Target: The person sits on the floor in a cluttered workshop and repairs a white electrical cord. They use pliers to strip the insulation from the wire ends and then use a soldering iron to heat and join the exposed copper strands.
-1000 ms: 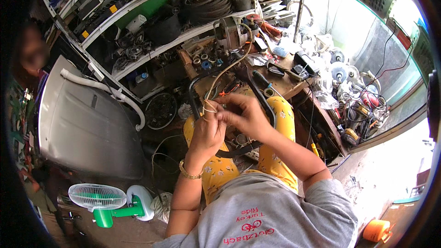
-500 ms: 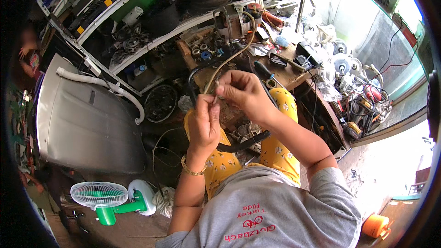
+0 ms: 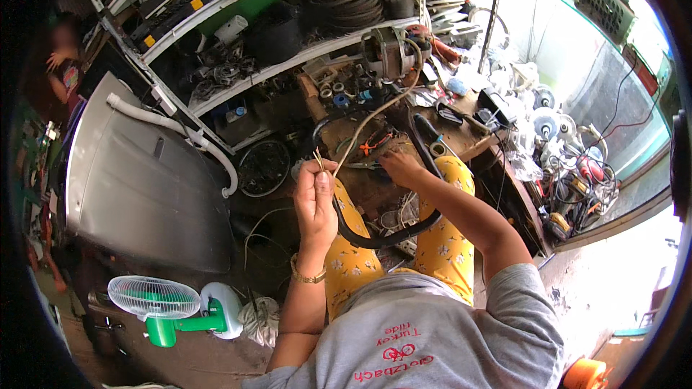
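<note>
Raised over my lap, my left hand (image 3: pixel 315 198) pinches the end of a beige cable (image 3: pixel 371 117), with thin, light-coloured wire ends (image 3: pixel 319 159) fanned out above the fingertips. The cable loops up to an electric motor (image 3: pixel 389 54) with a metal body at the back of the bench. My right hand (image 3: pixel 402 168) is lowered to the cluttered work surface, its fingers curled down; what they grip, if anything, I cannot make out. Just beyond it lies an orange-handled tool (image 3: pixel 372 145), probably pliers. A bent black tube (image 3: pixel 382 240) curves around between my hands and knees.
A roll of tape (image 3: pixel 437 149) and a screwdriver (image 3: pixel 448 145) lie right of my right hand. Shelves (image 3: pixel 238 86) of parts stand behind, a grey metal panel (image 3: pixel 144 187) and green fan (image 3: pixel 162 328) at left. Motor parts (image 3: pixel 548 126) pile up at right. Another person (image 3: pixel 65 65) is far left.
My right hand has left the wire ends and moved down and right to the work surface. My left hand keeps the cable end, now showing spread wires. The view has shifted slightly.
</note>
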